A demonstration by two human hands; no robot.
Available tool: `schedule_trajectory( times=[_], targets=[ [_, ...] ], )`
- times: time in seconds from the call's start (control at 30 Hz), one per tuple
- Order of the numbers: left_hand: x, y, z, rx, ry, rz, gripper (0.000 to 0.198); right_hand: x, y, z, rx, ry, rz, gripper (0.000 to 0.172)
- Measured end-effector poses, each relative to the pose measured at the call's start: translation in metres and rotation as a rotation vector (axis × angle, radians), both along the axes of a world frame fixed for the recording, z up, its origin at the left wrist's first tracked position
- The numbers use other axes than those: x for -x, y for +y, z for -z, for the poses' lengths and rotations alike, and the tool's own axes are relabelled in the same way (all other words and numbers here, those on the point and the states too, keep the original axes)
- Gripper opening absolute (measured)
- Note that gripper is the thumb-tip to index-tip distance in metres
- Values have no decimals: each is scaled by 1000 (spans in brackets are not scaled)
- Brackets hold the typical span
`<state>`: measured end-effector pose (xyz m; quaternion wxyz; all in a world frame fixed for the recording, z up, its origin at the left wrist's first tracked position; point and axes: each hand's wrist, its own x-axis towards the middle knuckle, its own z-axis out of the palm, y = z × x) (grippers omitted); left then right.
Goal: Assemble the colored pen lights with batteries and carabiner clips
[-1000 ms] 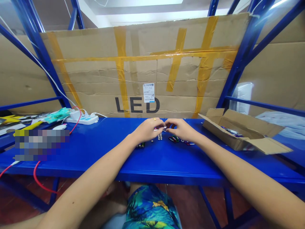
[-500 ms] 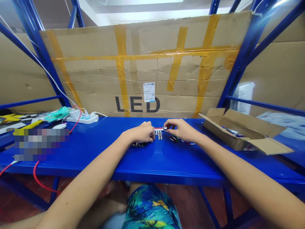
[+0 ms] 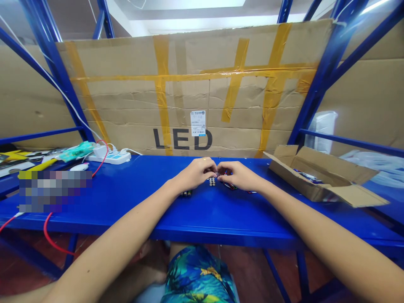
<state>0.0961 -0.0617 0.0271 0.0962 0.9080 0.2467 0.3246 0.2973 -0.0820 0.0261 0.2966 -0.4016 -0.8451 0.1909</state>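
Observation:
My left hand [image 3: 202,171] and my right hand [image 3: 237,176] meet fingertip to fingertip over the blue table. Both are closed in a pinch around a small dark piece [image 3: 217,174], too small and covered to name. Just below the fingertips, small silvery round pieces [image 3: 212,182] stand in short rows. Several short dark cylinders [image 3: 186,193] lie under my left wrist, partly hidden. Beneath my right hand is a group of slim coloured pieces [image 3: 229,185], red and green among them, mostly covered by the palm.
An open cardboard box [image 3: 311,185] with slim metallic items stands on the right. At the left are a white power strip [image 3: 115,157], red cables and a blurred-out patch. A large cardboard panel [image 3: 132,101] marked LED rises behind the blue table [image 3: 202,223].
My left hand has moved right and up to meet my right hand. The round-ended piece in my right fingers is now mostly hidden. My right hand has turned slightly and lowered.

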Motion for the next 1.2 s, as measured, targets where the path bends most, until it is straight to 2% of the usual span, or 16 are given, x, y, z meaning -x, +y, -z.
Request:
schedule_trajectory(
  times=[0.13, 0.23, 0.33, 0.4, 0.47, 0.57, 0.63, 0.73, 0.8, 0.93, 1.0, 1.2],
  targets=[
    [2, 2, -1, -7, -18, -3, 9, 0, 3, 2, 35, 79, -22, 10],
    [12, 11, -2, -59, 31, -129, 16, -2, 5, 3, -14, 73, 4, 13],
    [21, 19, -1, -84, 254, -296, 18, -4, 6, 4, -51, 46, 23, 12],
    [25, 22, 2, -76, 395, -362, 17, -4, 7, 4, -42, 70, 10, 13],
    [25, 22, 4, -60, 471, -390, 16, -2, 7, 4, 37, 170, -36, 14],
    [22, 19, 6, -45, 527, -403, 15, -1, 9, 3, 216, 435, -111, 16],
    [19, 18, 7, -47, 545, -403, 16, -2, 10, 1, 237, 522, -113, 16],
    [16, 18, 6, -43, 475, -404, 17, -5, 10, -1, 215, 458, -76, 17],
    [14, 17, 5, -11, 331, -386, 18, -5, 10, -1, 205, 404, -61, 17],
    [8, 11, 2, 46, -51, -245, 15, -2, 9, 3, 107, 290, -33, 13],
    [5, 6, 2, 52, -164, -175, 14, -1, 8, 6, 48, 224, -32, 11],
    [1, 1, 4, 63, -176, -78, 13, 0, 11, 11, -144, 98, -50, 19]
  ],
)
